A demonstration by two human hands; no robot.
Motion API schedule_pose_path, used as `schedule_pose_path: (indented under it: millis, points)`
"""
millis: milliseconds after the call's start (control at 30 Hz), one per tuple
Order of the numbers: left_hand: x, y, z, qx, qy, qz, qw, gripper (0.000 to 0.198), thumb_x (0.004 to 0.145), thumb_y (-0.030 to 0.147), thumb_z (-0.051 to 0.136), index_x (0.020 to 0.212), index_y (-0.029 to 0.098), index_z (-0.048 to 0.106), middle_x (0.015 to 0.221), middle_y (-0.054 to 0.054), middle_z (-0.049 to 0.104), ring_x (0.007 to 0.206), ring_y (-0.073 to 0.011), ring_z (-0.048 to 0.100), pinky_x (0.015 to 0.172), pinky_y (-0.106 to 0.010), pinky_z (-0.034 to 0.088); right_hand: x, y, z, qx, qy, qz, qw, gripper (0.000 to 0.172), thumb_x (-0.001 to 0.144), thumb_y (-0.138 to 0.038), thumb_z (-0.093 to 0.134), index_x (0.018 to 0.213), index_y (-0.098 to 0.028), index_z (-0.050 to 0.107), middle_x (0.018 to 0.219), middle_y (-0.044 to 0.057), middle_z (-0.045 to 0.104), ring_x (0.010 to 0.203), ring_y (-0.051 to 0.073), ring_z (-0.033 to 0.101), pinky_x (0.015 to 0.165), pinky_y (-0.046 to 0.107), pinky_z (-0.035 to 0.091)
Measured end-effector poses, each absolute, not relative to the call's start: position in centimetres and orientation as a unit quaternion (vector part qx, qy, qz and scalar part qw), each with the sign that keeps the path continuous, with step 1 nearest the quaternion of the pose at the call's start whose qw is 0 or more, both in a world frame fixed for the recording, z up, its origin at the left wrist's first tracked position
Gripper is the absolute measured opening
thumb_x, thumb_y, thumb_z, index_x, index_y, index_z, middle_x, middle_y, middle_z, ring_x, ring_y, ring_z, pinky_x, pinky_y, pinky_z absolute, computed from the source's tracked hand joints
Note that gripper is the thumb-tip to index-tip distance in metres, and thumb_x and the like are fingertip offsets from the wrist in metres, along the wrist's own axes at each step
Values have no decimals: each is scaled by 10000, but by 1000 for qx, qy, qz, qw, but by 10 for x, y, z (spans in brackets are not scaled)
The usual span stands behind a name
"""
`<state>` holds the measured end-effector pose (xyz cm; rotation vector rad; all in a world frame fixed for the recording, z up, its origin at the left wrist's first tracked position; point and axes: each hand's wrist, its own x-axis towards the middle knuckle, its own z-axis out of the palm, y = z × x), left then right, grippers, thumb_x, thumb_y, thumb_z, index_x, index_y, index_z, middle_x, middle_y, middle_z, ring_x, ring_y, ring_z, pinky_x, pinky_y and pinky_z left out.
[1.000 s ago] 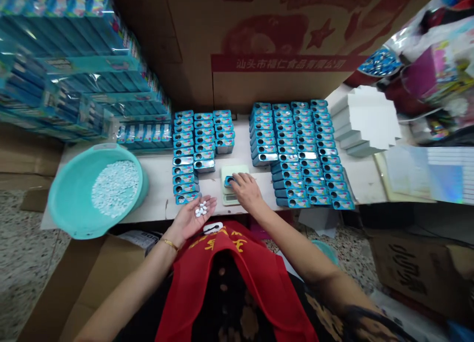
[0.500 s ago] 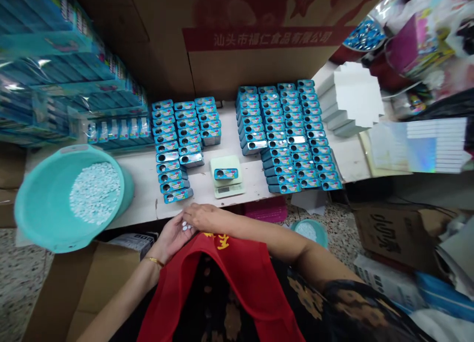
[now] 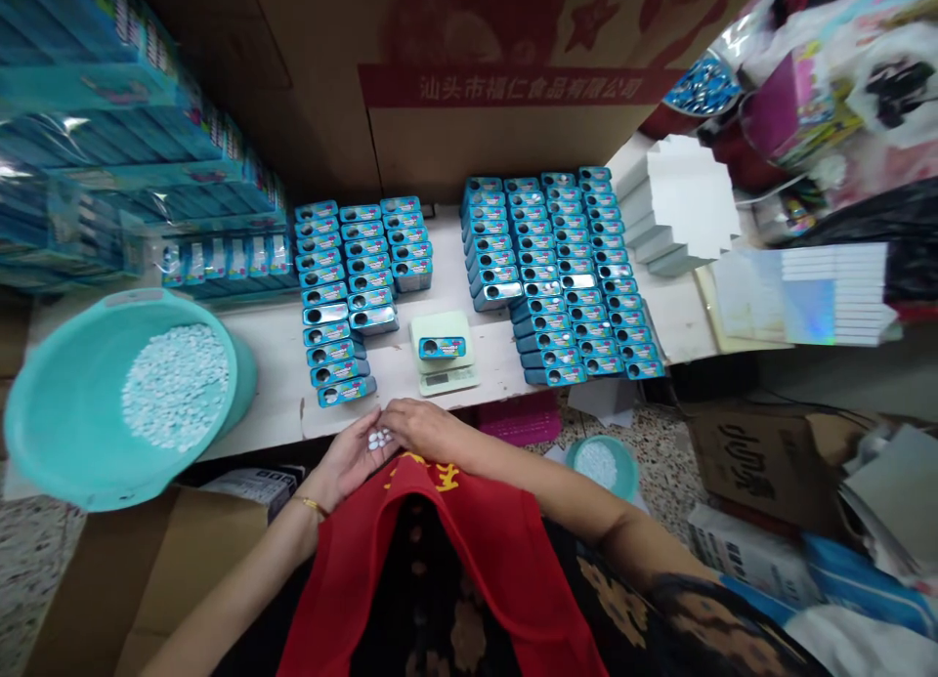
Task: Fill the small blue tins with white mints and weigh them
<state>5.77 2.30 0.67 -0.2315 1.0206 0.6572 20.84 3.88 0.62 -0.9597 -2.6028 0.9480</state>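
My left hand point(image 3: 350, 459) is cupped palm up at the table's front edge and holds several white tablets point(image 3: 379, 440). My right hand point(image 3: 419, 427) lies right beside it, its fingertips touching those tablets. Just beyond both hands a small pale scale point(image 3: 442, 354) carries one blue tin point(image 3: 442, 347). Rows of blue tins point(image 3: 344, 296) stand left of the scale and a larger block of blue tins point(image 3: 561, 272) stands right of it.
A teal basin point(image 3: 69, 403) with white tablets sits at the table's left end. Wrapped blue packs point(image 3: 109, 169) pile up behind it. White boxes point(image 3: 678, 213) and shiny sheets point(image 3: 821, 296) lie right. A small teal bowl point(image 3: 602, 464) and cardboard boxes are on the floor.
My right hand left the tin on the scale and came back to my left palm. My left hand curled closer to my body with the tablets.
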Motion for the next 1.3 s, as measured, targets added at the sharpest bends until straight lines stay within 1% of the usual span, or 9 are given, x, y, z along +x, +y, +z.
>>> schedule_pose_path:
  millis: [167, 333, 433, 567, 667, 767, 900, 1067, 1300]
  points:
    - [61, 26, 6, -99, 475, 301, 821, 154, 834, 123, 458, 818, 84, 605, 722, -78, 650, 641, -144, 625, 640, -266, 529, 225, 38, 12, -330, -868, 327, 177, 208, 847, -258, 499, 1033, -205, 577, 1007, 54, 585, 932, 151, 524, 809, 269, 421]
    - [55, 29, 4, -121, 520, 319, 783, 142, 809, 89, 491, 873, 65, 616, 831, -124, 651, 811, -186, 639, 713, -272, 533, 280, 53, -12, -630, -647, 261, 341, 403, 816, -294, 507, 1195, -173, 441, 1168, 129, 494, 1086, 197, 462, 870, 339, 417]
    - [54, 37, -1, -124, 516, 344, 775, 137, 811, 99, 496, 864, 62, 617, 830, -134, 648, 785, -181, 641, 697, -273, 540, 300, 74, -45, -626, -628, 330, 324, 514, 749, -265, 551, 1229, -164, 396, 1191, 115, 497, 1080, 199, 482, 872, 339, 422]
    - [60, 56, -7, -116, 493, 372, 778, 155, 826, 125, 479, 851, 58, 617, 825, -149, 646, 778, -187, 640, 688, -283, 540, 294, 92, -53, -576, -666, 377, 289, 349, 778, -226, 472, 1119, -155, 497, 1058, 79, 581, 988, 187, 535, 861, 325, 421]
    - [70, 71, -8, -118, 480, 389, 778, 175, 839, 143, 460, 828, 56, 611, 780, -136, 644, 752, -185, 637, 665, -279, 536, 282, 89, -14, -548, -741, 293, 257, 354, 785, -227, 485, 1135, -185, 516, 1082, 74, 573, 1010, 214, 495, 887, 349, 385]
    - [82, 82, -6, -129, 452, 419, 777, 161, 839, 132, 453, 789, 78, 596, 709, -89, 633, 659, -152, 621, 647, -278, 530, 275, 81, 31, -495, -825, 206, 179, 422, 809, -213, 464, 1230, -227, 467, 1153, 72, 540, 1053, 236, 441, 906, 375, 341]
    - [94, 87, -5, -132, 444, 431, 774, 121, 825, 132, 474, 805, 98, 588, 686, -60, 625, 628, -147, 611, 622, -287, 528, 275, 80, 46, -474, -863, 130, 113, 451, 805, -194, 472, 1255, -218, 454, 1124, 73, 555, 1009, 241, 430, 859, 383, 334]
    - [96, 86, -6, -117, 455, 412, 781, 130, 823, 138, 479, 798, 95, 598, 685, -75, 631, 631, -149, 611, 597, -266, 523, 282, 77, 35, -498, -852, 114, 114, 416, 807, -199, 484, 1223, -188, 482, 1120, 68, 562, 987, 230, 434, 832, 365, 339]
    - [94, 86, 0, -103, 453, 405, 788, 168, 827, 108, 456, 765, 73, 608, 662, -70, 630, 592, -128, 599, 580, -239, 515, 277, 64, 46, -484, -853, 126, 149, 424, 820, -194, 467, 1244, -212, 463, 1161, 52, 545, 1041, 221, 418, 894, 366, 323]
